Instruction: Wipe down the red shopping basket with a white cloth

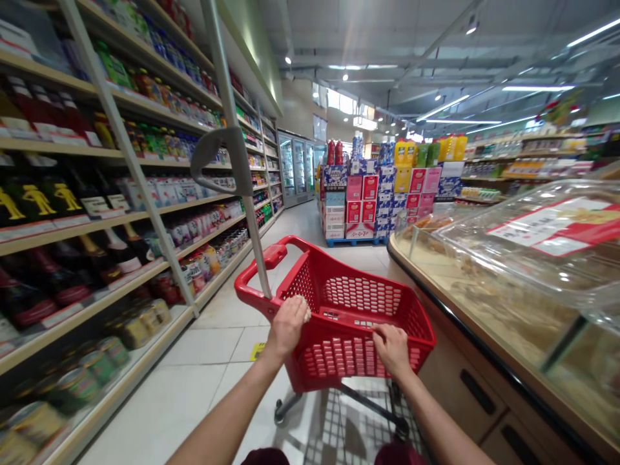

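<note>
A red plastic shopping cart with lattice walls stands in front of me, turned sideways. My left hand is closed over its near rim, close to the handle end. A small pale, crumpled-looking thing shows at that hand's fingertips; its kind is unclear. Farther right on the same rim, my right hand has its fingers curled over the edge. The basket's visible inside shows only its red floor and walls. A grey metal pole with a grey loop grip rises from the cart's handle end.
Shelves of bottles and cans line the left side. To the right runs a counter with clear plastic covers. Stacked drink boxes stand on a blue pallet ahead. Glass-door fridges are at the back of the tiled aisle.
</note>
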Demonstrator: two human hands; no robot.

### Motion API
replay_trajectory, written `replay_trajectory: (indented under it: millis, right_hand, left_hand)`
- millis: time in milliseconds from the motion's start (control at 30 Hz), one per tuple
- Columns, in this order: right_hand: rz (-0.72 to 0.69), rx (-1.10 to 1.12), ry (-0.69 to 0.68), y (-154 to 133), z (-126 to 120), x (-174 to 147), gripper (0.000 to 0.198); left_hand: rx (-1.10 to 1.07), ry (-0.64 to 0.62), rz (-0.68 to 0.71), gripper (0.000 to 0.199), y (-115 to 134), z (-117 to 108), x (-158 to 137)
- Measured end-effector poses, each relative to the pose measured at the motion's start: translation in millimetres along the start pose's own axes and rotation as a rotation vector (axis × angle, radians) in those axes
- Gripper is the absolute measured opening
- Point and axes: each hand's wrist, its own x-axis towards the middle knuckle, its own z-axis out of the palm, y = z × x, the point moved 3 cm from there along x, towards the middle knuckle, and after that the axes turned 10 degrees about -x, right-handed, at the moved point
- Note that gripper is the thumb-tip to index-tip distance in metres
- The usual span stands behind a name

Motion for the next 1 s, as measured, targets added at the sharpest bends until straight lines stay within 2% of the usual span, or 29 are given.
replay_trajectory:
  millis: [67,133,200,300,367,433,500,567,633,733,800,867,933,1000]
  right_hand:
    - [-0.043,-0.009,-0.020,0.0,-0.3,-1.4,0.024]
    - [-0.098,-0.010,-0.045,1.5,-1.7,-3.3,0.025]
    - [-0.129,-0.004,-0.061,3.7,-3.5,-5.0,0.026]
    - [-0.118,-0.006,-0.047,5.1,-4.6,-6.4,0.026]
    - [-0.086,-0.015,-0.023,4.5,-3.9,-6.6,0.025]
    - [-0.068,-0.015,-0.016,3.6,-2.7,-6.5,0.024]
    - [-0.079,-0.006,-0.031,3.9,-2.1,-5.9,0.025]
    - [-0.100,0.006,-0.052,5.3,-2.8,-5.3,0.026]
    - [-0.115,0.016,-0.066,6.4,-4.0,-5.0,0.027]
    - [-0.100,0.021,-0.049,4.7,-4.3,-5.5,0.026]
    - [-0.074,0.014,-0.020,2.0,-3.4,-6.4,0.025]
    - [-0.066,0.009,-0.005,-0.2,-2.2,-7.1,0.024]
    - [-0.086,0.011,-0.011,-0.3,-1.9,-7.3,0.025]
    - [-0.102,0.019,-0.027,2.0,-2.7,-6.7,0.025]
  left_hand:
    - [-0.021,-0.032,0.086,0.030,23.6,13.8,0.3]
    - [-0.041,-0.045,0.147,0.031,32.8,17.8,-0.4]
    - [-0.033,-0.013,0.119,0.032,20.3,7.1,-2.1]
    - [0.012,0.076,-0.049,0.033,-13.2,-17.6,-5.6]
    - [0.017,0.112,-0.111,0.032,-16.7,-21.0,-7.0]
    - [-0.014,0.100,-0.065,0.031,3.1,-7.9,-5.7]
    - [-0.069,0.053,0.060,0.030,32.4,12.5,-1.5]
    - [-0.102,0.026,0.173,0.028,49.2,24.9,3.1]
    - [-0.093,0.043,0.198,0.029,41.7,22.5,5.8]
    - [-0.038,0.151,0.049,0.030,5.6,3.4,4.6]
    - [-0.032,0.201,-0.010,0.030,-3.1,-2.3,1.3]
    - [-0.057,0.193,0.026,0.029,10.5,3.7,-0.6]
    - [-0.102,0.142,0.117,0.028,32.4,14.5,-0.1]
    - [-0.135,0.085,0.197,0.027,42.5,19.4,1.8]
